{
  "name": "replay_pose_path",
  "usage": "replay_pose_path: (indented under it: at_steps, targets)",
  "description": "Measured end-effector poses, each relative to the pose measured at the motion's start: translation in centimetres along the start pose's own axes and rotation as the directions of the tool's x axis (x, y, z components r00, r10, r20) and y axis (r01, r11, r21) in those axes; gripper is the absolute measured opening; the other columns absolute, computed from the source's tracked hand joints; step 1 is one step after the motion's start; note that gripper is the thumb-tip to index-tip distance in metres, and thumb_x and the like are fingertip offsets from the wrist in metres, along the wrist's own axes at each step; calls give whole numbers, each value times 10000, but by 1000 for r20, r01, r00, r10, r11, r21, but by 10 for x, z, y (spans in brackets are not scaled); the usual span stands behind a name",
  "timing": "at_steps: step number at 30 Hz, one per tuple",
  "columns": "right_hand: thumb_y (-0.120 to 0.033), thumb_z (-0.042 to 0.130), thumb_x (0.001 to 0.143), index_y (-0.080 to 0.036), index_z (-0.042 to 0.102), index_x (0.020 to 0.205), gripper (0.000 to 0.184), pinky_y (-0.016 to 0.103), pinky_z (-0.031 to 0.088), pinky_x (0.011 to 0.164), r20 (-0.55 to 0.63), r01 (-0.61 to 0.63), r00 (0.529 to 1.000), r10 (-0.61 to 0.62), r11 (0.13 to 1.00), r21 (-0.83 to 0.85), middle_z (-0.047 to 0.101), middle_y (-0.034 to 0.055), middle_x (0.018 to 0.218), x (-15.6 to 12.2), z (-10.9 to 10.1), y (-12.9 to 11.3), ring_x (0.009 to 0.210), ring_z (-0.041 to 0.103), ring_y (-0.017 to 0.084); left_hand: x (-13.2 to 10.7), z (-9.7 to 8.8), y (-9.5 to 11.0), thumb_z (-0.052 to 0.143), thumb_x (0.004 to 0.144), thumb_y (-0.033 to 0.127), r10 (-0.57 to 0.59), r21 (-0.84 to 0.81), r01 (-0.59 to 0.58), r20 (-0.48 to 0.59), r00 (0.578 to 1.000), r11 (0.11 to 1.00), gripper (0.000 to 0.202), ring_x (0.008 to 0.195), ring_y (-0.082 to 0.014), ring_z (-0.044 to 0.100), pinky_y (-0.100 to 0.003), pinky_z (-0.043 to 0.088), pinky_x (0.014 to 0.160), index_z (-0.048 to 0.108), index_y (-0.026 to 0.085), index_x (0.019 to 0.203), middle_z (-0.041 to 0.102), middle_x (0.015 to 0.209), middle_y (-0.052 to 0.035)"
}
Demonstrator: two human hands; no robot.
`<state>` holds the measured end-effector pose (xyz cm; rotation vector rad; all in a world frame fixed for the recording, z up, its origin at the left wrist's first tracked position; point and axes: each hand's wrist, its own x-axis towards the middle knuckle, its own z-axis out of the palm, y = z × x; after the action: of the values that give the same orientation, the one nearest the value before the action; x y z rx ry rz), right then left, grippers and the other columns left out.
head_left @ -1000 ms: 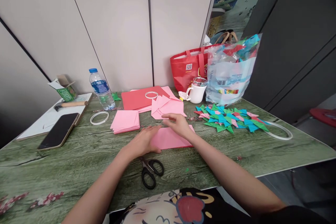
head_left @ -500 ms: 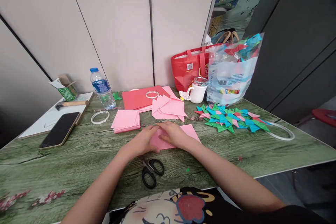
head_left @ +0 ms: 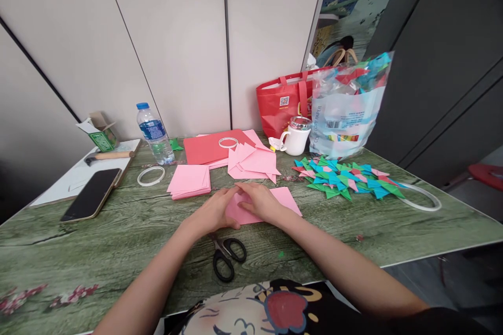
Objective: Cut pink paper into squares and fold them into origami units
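Observation:
A sheet of pink paper (head_left: 285,200) lies on the table in front of me, its left part covered by my hands. My left hand (head_left: 214,212) holds the sheet at its left end, with the thumb low and the fingers along the far edge. My right hand (head_left: 259,201) rests over the sheet, fingers curled onto its upper left corner beside the left fingertips. Both hands are closed on the paper; the exact fingertip grip is partly hidden. Just below the left hand lies a pair of scissors (head_left: 226,256) with black handles.
Beyond my hands are stacked pink squares (head_left: 189,180), folded pink pieces (head_left: 253,162) and red sheets (head_left: 204,147). A water bottle (head_left: 154,133) and phone (head_left: 92,194) stand left. To the right are a white mug (head_left: 297,138), colourful folded paper pieces (head_left: 346,178) and a plastic bag (head_left: 338,115).
The view has shifted very slightly. Both hands and the pink sheet stay in nearly the same place.

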<state>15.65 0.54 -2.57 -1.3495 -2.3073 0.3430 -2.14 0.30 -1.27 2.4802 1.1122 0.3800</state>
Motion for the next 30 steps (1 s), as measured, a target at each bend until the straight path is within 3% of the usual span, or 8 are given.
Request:
replay_pose_path:
  at_steps: [5,8,16,23,30]
  targets:
    - [-238,615,722,-139,410,1260,584,370,401,871,-2,8,1000,-8,1000,-30,560,141,1146,-1,0,-2,1058,517,250,0,0,0,759,498,272,2,8,-2,-16,1000,1000,914,1084,-277,454,-394,384,893,315,196,1293,484,1150,-108]
    - [-227,618,722,-130,400,1263,592,366,418,845,15,8,1000,-7,1000,-22,595,133,1081,-1,0,-2,1010,542,243,0,0,2,763,494,259,-5,4,5,-25,1000,1000,905,1027,-255,489,-375,404,863,321,219,1283,480,1104,-85]
    - [-223,614,726,-109,393,1271,598,385,412,868,10,20,1000,-20,1000,-2,577,159,1112,-1,1,-2,1032,533,254,2,4,-3,763,485,286,-18,51,19,-19,1000,999,929,1127,-293,435,-407,369,900,306,205,1290,492,1189,-114]
    - [-206,629,706,-128,400,1267,611,387,387,912,-16,32,999,-31,999,43,536,146,1185,-1,3,0,1103,487,256,3,-3,9,775,477,276,-66,100,66,2,998,993,903,1102,-305,451,-411,363,901,349,144,1263,483,1199,-164]
    - [-157,646,677,-148,418,1246,613,379,392,897,-46,27,999,-22,995,95,546,122,1163,-1,1,-2,1085,494,247,3,-5,14,787,457,250,-41,130,47,-44,998,990,850,988,-295,493,-419,399,825,404,179,1212,488,1084,-111]
